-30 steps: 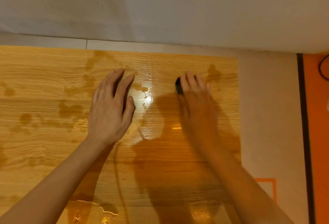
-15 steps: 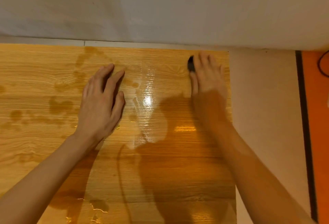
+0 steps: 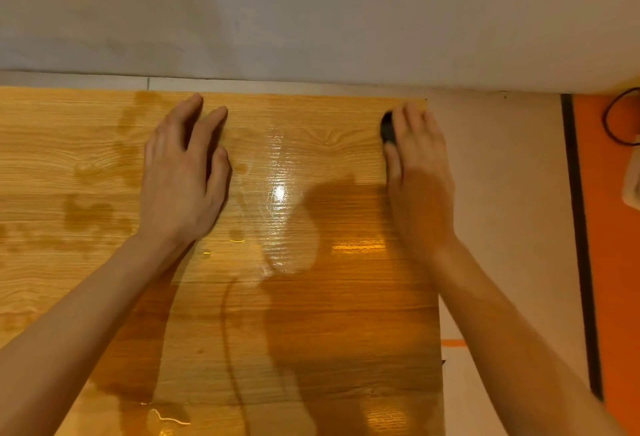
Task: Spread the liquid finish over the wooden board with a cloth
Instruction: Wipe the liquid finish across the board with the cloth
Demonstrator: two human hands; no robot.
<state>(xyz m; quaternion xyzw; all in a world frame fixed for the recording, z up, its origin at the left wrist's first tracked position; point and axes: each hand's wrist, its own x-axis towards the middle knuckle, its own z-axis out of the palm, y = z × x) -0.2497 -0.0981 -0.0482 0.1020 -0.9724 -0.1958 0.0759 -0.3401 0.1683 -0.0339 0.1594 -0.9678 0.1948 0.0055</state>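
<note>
The small dark cloth point(image 3: 387, 128) sat under the right hand point(image 3: 419, 172), pressed flat at the far right corner of the pale grained wooden board point(image 3: 311, 314). The left hand point(image 3: 181, 176) lay open, empty, bracing the board. Wet sheen covered the right half; blotchy unspread patches point(image 3: 88, 210) remained left.

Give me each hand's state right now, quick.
Left hand: open, flat on the wooden board, holding nothing.
Right hand: pressing a dark cloth onto the board near its far right corner.
</note>
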